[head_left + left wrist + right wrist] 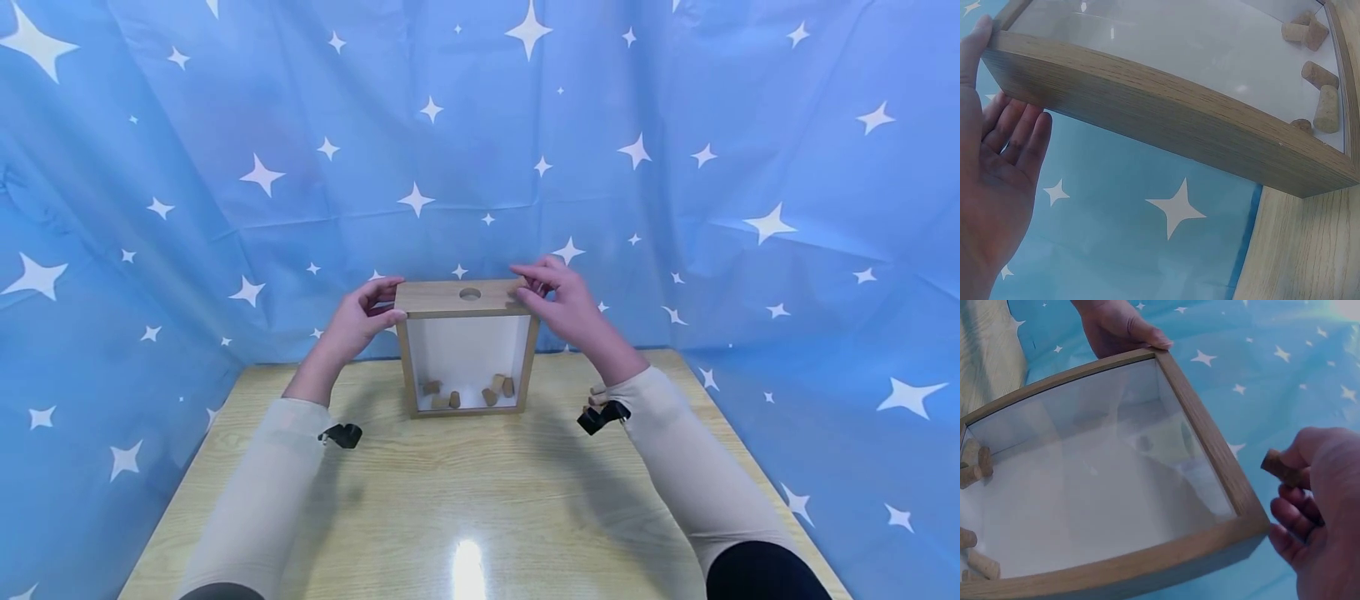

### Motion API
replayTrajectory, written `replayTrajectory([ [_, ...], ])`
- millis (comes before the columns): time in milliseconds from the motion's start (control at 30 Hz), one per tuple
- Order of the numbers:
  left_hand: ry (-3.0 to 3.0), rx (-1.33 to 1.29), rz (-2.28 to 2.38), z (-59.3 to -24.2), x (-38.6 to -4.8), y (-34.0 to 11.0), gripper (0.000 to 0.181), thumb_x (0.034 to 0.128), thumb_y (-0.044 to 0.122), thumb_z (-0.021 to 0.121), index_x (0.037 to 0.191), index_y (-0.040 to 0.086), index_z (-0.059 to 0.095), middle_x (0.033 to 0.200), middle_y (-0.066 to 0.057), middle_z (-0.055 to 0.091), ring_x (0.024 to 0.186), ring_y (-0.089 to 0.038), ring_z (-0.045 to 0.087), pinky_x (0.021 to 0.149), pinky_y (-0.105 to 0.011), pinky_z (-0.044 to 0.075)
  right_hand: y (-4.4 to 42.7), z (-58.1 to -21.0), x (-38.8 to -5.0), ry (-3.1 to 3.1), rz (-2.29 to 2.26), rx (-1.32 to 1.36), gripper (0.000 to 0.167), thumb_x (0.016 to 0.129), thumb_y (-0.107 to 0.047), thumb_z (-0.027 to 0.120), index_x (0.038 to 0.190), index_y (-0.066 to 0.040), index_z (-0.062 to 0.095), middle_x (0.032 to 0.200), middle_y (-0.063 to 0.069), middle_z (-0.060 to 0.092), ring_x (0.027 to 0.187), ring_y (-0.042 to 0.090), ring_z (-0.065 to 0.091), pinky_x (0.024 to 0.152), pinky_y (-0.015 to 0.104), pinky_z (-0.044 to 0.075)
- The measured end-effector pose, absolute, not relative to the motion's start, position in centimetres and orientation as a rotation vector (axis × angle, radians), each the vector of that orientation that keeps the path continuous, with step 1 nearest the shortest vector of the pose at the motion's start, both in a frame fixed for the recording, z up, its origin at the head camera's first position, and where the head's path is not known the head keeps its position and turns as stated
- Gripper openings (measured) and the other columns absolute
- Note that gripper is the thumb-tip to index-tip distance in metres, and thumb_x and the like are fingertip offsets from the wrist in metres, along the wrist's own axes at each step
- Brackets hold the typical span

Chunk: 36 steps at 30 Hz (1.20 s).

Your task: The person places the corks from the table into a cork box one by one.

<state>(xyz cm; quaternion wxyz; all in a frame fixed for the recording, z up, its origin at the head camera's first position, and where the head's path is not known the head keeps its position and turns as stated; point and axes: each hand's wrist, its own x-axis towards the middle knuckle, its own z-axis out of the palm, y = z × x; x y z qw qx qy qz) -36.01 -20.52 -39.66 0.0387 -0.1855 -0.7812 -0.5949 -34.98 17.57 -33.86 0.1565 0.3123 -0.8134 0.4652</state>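
Observation:
A shallow wooden box (402, 367) with a clear front stands upright on the table, a round hole (470, 294) in its top face. Several corks (1326, 109) lie loose at the bottom inside. My left hand (358, 321) grips the box's upper left corner, thumb (974, 53) at the front edge and fingers around the side. Between thumb and fingertips my right hand (564, 307) pinches a single cork (1277, 465), held just off the top right end of the box. That cork is hard to make out in the head view.
The box stands near the back edge of the pale wood table (450, 492). A blue curtain with white stars (480, 125) hangs behind and at both sides. Small tan pieces (597, 395) show beside the right wrist, partly hidden by a black mount (602, 416).

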Motion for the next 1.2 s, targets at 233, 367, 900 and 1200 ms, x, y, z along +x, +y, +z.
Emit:
replayTrajectory([
  [233, -2.381, -0.593, -1.826, -39.9, -36.1, -20.6, 0.065, 0.1038, 0.026, 0.083, 0.162, 0.015, 0.056, 0.15, -0.016, 0.061, 0.142, -0.036, 0.06, 0.12, -0.053, 0.05, 16.1, -33.3, -35.3, -2.387, 1.321, 0.927, 0.037, 0.105, -0.006, 0.076, 0.142, -0.006, 0.075, 0.107, 0.01, 0.061, 0.092, 0.025, 0.059, 0.075, 0.032, 0.052],
  [367, -2.37, -0.593, -1.823, -39.9, -36.3, -20.6, 0.065, 0.1033, 0.025, 0.083, 0.161, 0.014, 0.057, 0.149, -0.017, 0.062, 0.142, -0.038, 0.06, 0.121, -0.053, 0.049, 15.4, -33.1, -35.6, -2.415, 1.306, 0.94, 0.036, 0.105, -0.009, 0.077, 0.14, -0.006, 0.073, 0.109, 0.009, 0.066, 0.094, 0.025, 0.063, 0.078, 0.029, 0.056],
  [900, -2.375, -0.59, -1.832, -40.0, -36.5, -20.6, 0.065, 0.1022, 0.028, 0.085, 0.16, 0.016, 0.059, 0.149, -0.016, 0.063, 0.142, -0.037, 0.06, 0.119, -0.054, 0.05, 13.3, -32.5, -36.5, -2.492, 1.23, 0.963, 0.024, 0.101, -0.009, 0.082, 0.124, -0.004, 0.077, 0.111, 0.008, 0.071, 0.095, 0.023, 0.069, 0.082, 0.034, 0.062],
  [1200, -2.379, -0.582, -1.83, -40.0, -36.5, -20.6, 0.065, 0.1031, 0.027, 0.084, 0.161, 0.015, 0.058, 0.151, -0.017, 0.062, 0.143, -0.037, 0.059, 0.12, -0.054, 0.05, 12.5, -32.3, -36.7, -2.49, 1.13, 1.009, 0.022, 0.103, -0.008, 0.08, 0.124, -0.004, 0.078, 0.111, 0.006, 0.07, 0.096, 0.021, 0.067, 0.08, 0.032, 0.062],
])
